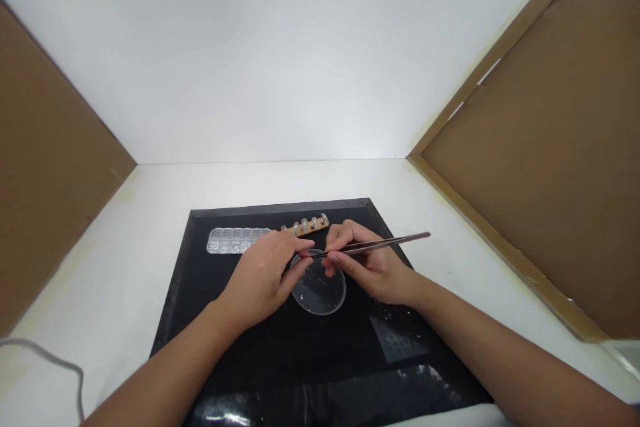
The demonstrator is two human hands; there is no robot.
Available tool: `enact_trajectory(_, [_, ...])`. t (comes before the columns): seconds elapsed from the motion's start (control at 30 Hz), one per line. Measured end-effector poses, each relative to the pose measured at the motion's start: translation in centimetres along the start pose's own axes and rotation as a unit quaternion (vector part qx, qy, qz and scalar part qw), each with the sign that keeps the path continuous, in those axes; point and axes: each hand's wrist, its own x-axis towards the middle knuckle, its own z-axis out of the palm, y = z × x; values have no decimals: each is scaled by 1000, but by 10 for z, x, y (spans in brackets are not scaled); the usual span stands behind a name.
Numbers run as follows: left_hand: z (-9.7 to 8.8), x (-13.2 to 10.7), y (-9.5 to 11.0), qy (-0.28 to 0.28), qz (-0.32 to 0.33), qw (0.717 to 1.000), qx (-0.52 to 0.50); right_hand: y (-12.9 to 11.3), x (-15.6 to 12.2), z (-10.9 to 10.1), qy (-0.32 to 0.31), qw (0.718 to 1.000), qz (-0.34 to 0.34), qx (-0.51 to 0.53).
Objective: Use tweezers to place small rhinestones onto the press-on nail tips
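Observation:
My right hand [373, 263] grips a pair of tweezers [395, 241], whose back end points right and whose tips reach toward my left fingertips. Thumb and fingers of my left hand [267, 273] are pinched together at those tips; whatever they hold is too small to make out. Both hands hover over a round clear dish [320, 293] with small pale specks in it. Behind the hands lies a wooden strip [313, 225] carrying several clear rounded nail-tip-like pieces. A clear compartment box [235, 241] with shiny bits in its front row sits beyond my left hand, which partly covers it.
Everything rests on a black mat [240, 363] on a white table [165, 190]. A clear textured sheet [397, 335] lies near my right forearm. Cardboard panels [560, 113] stand at both sides, a white wall at the back. A grey cable [50, 355] runs at the lower left.

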Motion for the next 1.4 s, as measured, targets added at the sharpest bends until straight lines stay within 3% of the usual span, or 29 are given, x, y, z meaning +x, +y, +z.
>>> enact_trajectory(0.2, [-3,2,4,-41,24,999,11,-3,3,-4,-20,994,-57,-87])
enact_trajectory(0.4, [-3,5,7,-34,31,999,29,-8,10,-11,-32,980,-135,-141])
enact_trajectory(0.67, [-5,5,1,-44,29,997,48,-4,10,-7,-23,972,-125,-199])
enact_trajectory(0.97, [-4,5,-1,-64,34,995,67,-2,11,-5,-22,973,-115,-199])
enact_trajectory(1.4, [-3,5,0,-51,38,995,80,0,8,-6,-14,975,-113,-189])
